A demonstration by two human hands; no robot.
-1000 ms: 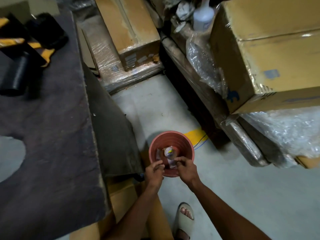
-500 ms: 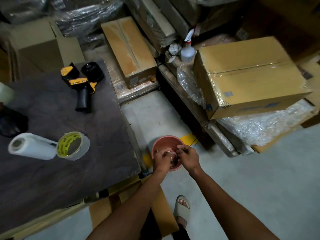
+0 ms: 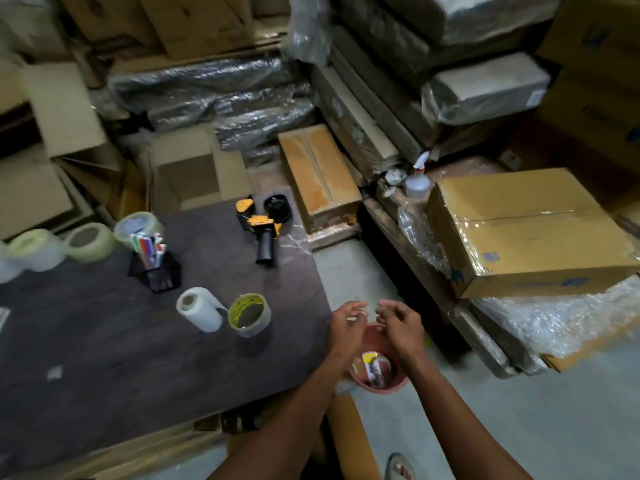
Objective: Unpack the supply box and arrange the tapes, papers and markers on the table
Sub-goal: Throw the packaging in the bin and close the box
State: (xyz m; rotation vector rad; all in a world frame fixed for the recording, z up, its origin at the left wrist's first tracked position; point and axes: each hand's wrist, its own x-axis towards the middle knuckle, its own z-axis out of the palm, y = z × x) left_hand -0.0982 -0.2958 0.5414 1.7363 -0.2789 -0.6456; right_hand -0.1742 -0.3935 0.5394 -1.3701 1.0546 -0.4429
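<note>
A storeroom: stacked cardboard boxes (image 3: 526,230) and plastic-wrapped bundles (image 3: 214,84) crowd around.

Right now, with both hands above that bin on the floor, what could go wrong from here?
1. The tape roll stands on edge beside the paper roll near the table edge; a nudge could roll it off.
2. The bin sits tight against the table corner, so a passing arm or foot might tip it.
3. The left hand and right hand look empty; the wrappers may stay in the bin.
</note>
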